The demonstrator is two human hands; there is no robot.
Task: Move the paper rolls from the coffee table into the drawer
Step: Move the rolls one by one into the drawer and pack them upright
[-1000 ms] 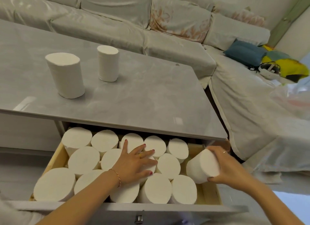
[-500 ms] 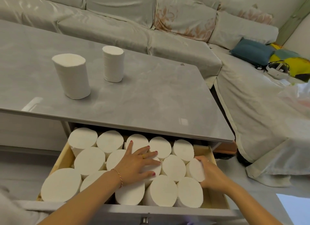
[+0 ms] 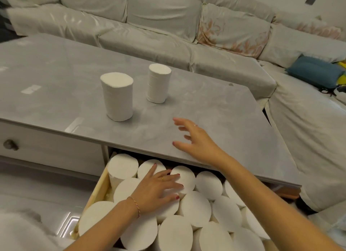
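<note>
On coffee table: 2 paper rolls | hands: 2, empty

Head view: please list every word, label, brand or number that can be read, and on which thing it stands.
None can be read.
The paper rolls on the coffee table are plain white.
The drawer shows no label.
The sofa bears only a flower pattern.

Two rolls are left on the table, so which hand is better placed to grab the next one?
Probably the right hand: it is open and empty above the coffee table, fingers spread toward the nearer roll. The left hand lies flat on the rolls in the drawer.
</note>
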